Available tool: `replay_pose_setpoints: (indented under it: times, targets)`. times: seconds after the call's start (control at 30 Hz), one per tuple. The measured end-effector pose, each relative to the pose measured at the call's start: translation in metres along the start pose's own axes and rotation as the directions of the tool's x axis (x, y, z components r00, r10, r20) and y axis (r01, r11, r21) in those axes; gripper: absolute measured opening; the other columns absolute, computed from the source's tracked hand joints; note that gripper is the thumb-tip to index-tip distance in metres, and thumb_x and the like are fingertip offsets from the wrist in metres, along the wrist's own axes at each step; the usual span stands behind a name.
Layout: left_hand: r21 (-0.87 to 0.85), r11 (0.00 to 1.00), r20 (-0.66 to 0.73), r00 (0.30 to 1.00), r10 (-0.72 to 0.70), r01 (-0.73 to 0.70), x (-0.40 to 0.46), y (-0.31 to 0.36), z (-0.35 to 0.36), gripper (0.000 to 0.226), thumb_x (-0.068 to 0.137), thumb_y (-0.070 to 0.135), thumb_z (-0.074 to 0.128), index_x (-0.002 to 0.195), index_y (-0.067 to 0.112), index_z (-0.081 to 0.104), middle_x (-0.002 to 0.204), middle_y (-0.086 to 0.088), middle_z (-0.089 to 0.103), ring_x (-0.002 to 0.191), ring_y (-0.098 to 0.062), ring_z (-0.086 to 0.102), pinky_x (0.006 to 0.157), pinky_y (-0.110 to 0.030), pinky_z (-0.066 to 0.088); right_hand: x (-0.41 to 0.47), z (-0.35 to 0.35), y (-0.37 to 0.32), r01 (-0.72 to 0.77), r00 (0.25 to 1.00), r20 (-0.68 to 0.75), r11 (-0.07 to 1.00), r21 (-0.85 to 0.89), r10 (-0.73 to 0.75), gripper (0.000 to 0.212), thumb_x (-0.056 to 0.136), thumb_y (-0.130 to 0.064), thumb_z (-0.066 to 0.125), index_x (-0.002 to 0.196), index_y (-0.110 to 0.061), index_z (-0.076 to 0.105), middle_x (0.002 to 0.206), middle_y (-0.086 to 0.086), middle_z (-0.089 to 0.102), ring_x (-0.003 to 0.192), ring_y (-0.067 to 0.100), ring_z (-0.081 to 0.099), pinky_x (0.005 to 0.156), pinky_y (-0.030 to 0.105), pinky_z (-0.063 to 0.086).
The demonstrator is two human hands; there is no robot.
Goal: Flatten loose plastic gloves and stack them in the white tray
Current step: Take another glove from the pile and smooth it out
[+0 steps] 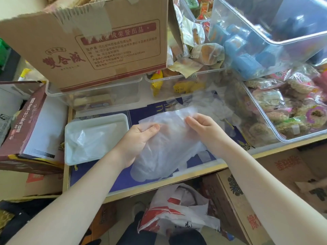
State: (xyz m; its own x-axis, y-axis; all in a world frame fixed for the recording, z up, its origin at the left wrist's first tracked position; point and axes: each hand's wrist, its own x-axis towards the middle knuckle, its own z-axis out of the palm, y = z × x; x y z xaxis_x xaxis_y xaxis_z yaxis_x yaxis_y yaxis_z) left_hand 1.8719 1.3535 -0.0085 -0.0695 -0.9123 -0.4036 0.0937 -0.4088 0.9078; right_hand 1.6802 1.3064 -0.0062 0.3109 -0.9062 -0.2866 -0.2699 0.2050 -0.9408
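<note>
You've got a glove (168,147) stretched btwn both hands, mid-frame, just right of the tray (96,138).

Left hand (139,140) pinches the glove's upper-left edge w/ thumb on top; right hand (203,128) pinches its top-right corner. That looks meant to pull it taut and smooth before stacking. Tray at centre-left already holds flattened gloves; more loose ones (212,105) lie just above your right hand. You're working on a blue surface (99,177), hemmed in by a carton (85,41) at upper left and snack bins (286,106) at right.
</note>
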Motion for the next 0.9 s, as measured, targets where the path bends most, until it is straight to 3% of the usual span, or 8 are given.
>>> replay_pose_setpoints:
  times: [0.17, 0.27, 0.37, 0.47, 0.53, 0.67, 0.8, 0.9]
  targets:
    - [0.000, 0.998, 0.013, 0.997, -0.070, 0.070, 0.013, -0.010, -0.006, 0.024, 0.094, 0.021, 0.050, 0.093, 0.011, 0.071, 0.089, -0.006, 0.073, 0.083, -0.017, 0.070, 0.071, -0.024, 0.053, 0.007, -0.002, 0.019, 0.014, 0.998, -0.050, 0.985, -0.174, -0.023, 0.016, 0.089, -0.018, 0.060, 0.076, -0.012, 0.054, 0.067, -0.001, 0.055, 0.061, 0.013, 0.049, 0.060, 0.027, 0.040]
    - [0.157, 0.980, -0.014, 0.993, -0.121, 0.121, 0.018, -0.022, -0.010, 0.016, 0.092, 0.016, 0.053, 0.085, 0.013, 0.067, 0.075, 0.001, 0.071, 0.066, -0.010, 0.066, 0.059, -0.019, 0.050, 0.014, 0.000, 0.037, -0.021, 0.990, -0.144, 0.981, -0.192, -0.007, 0.012, 0.088, -0.017, 0.060, 0.084, -0.007, 0.057, 0.075, 0.009, 0.065, 0.066, 0.021, 0.057, 0.060, 0.034, 0.045]
    - [0.296, 0.945, -0.122, 0.987, -0.105, 0.137, 0.024, -0.040, -0.014, 0.014, 0.093, 0.011, 0.053, 0.084, 0.013, 0.063, 0.080, -0.003, 0.067, 0.072, -0.014, 0.060, 0.067, -0.026, 0.046, 0.021, 0.006, 0.052, -0.036, 0.977, -0.214, 0.960, -0.279, -0.026, 0.009, 0.089, -0.017, 0.057, 0.087, -0.008, 0.058, 0.076, 0.006, 0.066, 0.066, 0.020, 0.057, 0.061, 0.028, 0.043]
    - [0.379, 0.913, -0.181, 0.980, -0.086, 0.151, 0.032, -0.056, -0.018, 0.021, 0.094, 0.015, 0.050, 0.074, 0.017, 0.056, 0.075, -0.006, 0.063, 0.071, -0.019, 0.054, 0.070, -0.032, 0.040, 0.027, 0.014, 0.064, -0.043, 0.984, -0.178, 0.940, -0.339, -0.019, 0.016, 0.091, -0.015, 0.051, 0.087, 0.000, 0.052, 0.062, 0.008, 0.056, 0.056, 0.024, 0.048, 0.057, 0.031, 0.039]
    - [0.552, 0.816, -0.234, 0.971, -0.044, 0.170, 0.039, -0.065, -0.022, 0.027, 0.094, 0.020, 0.048, 0.067, 0.019, 0.046, 0.066, -0.001, 0.054, 0.067, -0.022, 0.048, 0.065, -0.033, 0.037, 0.033, 0.018, 0.075, -0.047, 0.990, -0.140, 0.931, -0.363, -0.005, 0.013, 0.093, -0.012, 0.046, 0.090, 0.000, 0.049, 0.061, 0.006, 0.052, 0.056, 0.023, 0.046, 0.056, 0.031, 0.037]
    - [0.758, 0.592, -0.338, 0.941, -0.004, 0.274, 0.050, -0.076, -0.023, 0.033, 0.096, 0.022, 0.039, 0.065, 0.017, 0.032, 0.074, -0.008, 0.053, 0.073, -0.030, 0.048, 0.060, -0.034, 0.031, 0.052, 0.006, 0.100, -0.113, 0.985, -0.171, 0.831, -0.545, 0.022, 0.029, 0.093, -0.010, 0.047, 0.122, -0.009, 0.046, 0.113, 0.008, 0.053, 0.096, 0.030, 0.054, 0.071, 0.030, 0.039]
    - [0.796, 0.511, -0.397, 0.917, 0.035, 0.325, 0.060, -0.086, -0.025, 0.024, 0.097, 0.022, 0.036, 0.077, 0.010, 0.038, 0.081, -0.012, 0.051, 0.076, -0.033, 0.047, 0.062, -0.035, 0.033, 0.072, -0.027, 0.122, -0.195, 0.963, -0.266, 0.570, -0.798, -0.043, 0.049, 0.090, -0.011, 0.051, 0.137, -0.009, 0.036, 0.150, 0.019, 0.024, 0.134, 0.040, 0.026, 0.103, 0.046, 0.030]
    - [0.818, 0.488, -0.394, 0.915, 0.091, 0.304, 0.064, -0.085, -0.022, 0.023, 0.098, 0.022, 0.036, 0.081, 0.007, 0.041, 0.085, -0.016, 0.055, 0.077, -0.035, 0.049, 0.063, -0.037, 0.037, 0.091, -0.044, 0.128, -0.263, 0.958, -0.288, 0.453, -0.852, 0.015, 0.065, 0.092, -0.024, 0.053, 0.146, -0.013, 0.019, 0.157, 0.015, 0.007, 0.143, 0.035, 0.008, 0.115, 0.047, 0.013]
